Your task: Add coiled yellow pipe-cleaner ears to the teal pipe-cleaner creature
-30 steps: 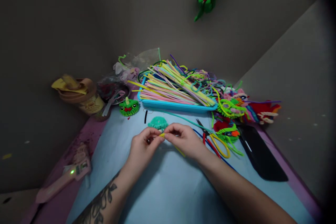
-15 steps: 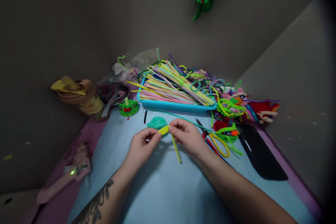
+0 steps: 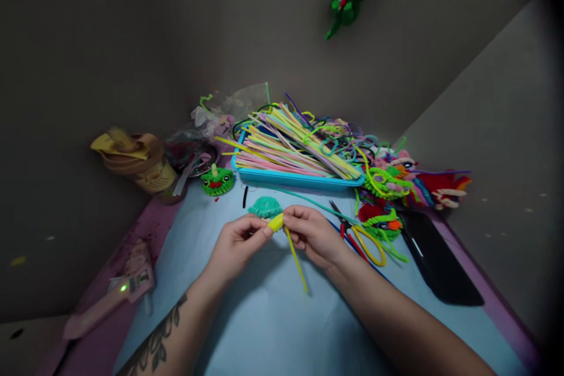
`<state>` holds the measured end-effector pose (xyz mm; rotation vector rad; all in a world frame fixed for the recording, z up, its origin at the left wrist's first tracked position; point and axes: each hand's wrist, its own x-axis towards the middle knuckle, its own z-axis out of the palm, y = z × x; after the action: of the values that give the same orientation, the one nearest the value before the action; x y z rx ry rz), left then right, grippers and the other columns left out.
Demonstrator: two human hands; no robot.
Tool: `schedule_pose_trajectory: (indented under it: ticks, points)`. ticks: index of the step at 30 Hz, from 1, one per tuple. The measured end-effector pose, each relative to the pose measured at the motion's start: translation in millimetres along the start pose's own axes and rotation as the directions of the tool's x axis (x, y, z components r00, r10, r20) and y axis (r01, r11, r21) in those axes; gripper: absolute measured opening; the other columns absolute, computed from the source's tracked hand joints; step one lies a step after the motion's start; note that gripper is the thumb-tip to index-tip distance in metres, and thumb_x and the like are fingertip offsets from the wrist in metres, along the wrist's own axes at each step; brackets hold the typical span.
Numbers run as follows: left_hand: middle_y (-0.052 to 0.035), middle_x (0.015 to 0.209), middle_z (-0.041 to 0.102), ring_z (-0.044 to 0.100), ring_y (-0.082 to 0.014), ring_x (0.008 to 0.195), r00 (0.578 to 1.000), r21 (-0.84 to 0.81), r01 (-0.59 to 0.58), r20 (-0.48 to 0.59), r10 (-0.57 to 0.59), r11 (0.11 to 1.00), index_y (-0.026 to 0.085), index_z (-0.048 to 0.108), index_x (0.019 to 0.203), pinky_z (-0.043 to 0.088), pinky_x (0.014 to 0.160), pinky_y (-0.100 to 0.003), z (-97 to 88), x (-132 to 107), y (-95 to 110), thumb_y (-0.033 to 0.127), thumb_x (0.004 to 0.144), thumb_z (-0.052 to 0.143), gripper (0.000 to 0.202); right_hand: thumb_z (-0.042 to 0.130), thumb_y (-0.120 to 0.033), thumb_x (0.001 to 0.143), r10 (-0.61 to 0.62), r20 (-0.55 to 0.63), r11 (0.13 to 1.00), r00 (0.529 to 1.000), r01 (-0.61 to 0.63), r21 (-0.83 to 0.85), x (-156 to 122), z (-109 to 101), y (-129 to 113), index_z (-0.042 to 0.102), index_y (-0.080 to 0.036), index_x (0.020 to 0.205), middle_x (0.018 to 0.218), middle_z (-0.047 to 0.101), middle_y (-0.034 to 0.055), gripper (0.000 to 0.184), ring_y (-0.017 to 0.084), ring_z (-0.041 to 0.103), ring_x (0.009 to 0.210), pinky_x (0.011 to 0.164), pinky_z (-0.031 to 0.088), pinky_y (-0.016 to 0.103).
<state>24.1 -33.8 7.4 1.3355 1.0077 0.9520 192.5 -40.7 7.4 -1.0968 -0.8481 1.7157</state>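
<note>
A yellow pipe cleaner (image 3: 276, 222), folded into a short flat bundle, is held between my two hands over the blue mat. My left hand (image 3: 241, 242) pinches its left end with thumb and forefinger. The right end sits in the pinch of my right hand (image 3: 311, 234), and a loose yellow tail hangs down below those fingers. Just behind the bundle lies a turquoise fuzzy piece (image 3: 265, 207), its lower part hidden by my fingers and the bundle. To the right of my right hand are scissors with yellow handles (image 3: 369, 245) and a red-handled tool (image 3: 356, 247).
A blue tray (image 3: 299, 178) heaped with pastel pipe cleaners stands at the back. Left are a green fuzzy figure (image 3: 217, 181), a cup (image 3: 152, 171) and a pink glue gun (image 3: 110, 302) with a green light. Right are more fuzzy figures (image 3: 379, 222) and a black phone-like slab (image 3: 445, 258).
The yellow bundle has turned slightly in my fingers and looks more compact. Its loose tail now hangs lower and further right. Both hands keep their pinch.
</note>
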Motion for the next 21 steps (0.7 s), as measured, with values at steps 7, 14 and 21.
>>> schedule_pose_trajectory:
  ticks: [7,14,21]
  points:
    - [-0.0026,0.075,0.061,0.051,-0.0113,0.063,0.996,0.049,0.077,-0.058,-0.075,0.996,0.014,0.064,0.089,0.040,0.055,-0.021,4.4,1.7,1.1,0.034,0.070,0.066,0.027,0.065,-0.033,0.070,-0.243,-0.069,0.922,0.968,0.208,-0.327,-1.9,1.1,-3.1,0.056,-0.016,0.067,0.056,0.046,-0.0056,0.019,0.007,0.039,0.049,0.047,0.030,0.020]
    - [-0.0054,0.077,0.067,0.057,-0.0147,0.068,0.999,0.207,0.044,-0.019,-0.041,0.977,0.014,0.068,0.078,0.043,0.057,-0.022,6.3,0.4,-1.0,0.037,0.076,0.061,0.024,0.059,-0.030,0.075,-0.283,-0.011,0.845,0.959,0.244,-0.476,-2.9,5.3,2.5,0.057,-0.016,0.069,0.064,0.054,-0.0017,0.015,0.012,0.049,0.062,0.059,0.038,0.024]
    - [-0.0042,0.072,0.068,0.058,-0.0159,0.067,0.996,0.238,0.039,-0.090,-0.018,0.970,0.016,0.069,0.072,0.041,0.055,-0.021,5.4,-2.2,1.0,0.037,0.075,0.061,0.023,0.059,-0.027,0.075,-0.315,-0.028,0.805,0.949,0.251,-0.538,-3.8,6.5,3.2,0.059,-0.018,0.069,0.066,0.059,-0.0006,0.012,0.014,0.053,0.065,0.061,0.041,0.024]
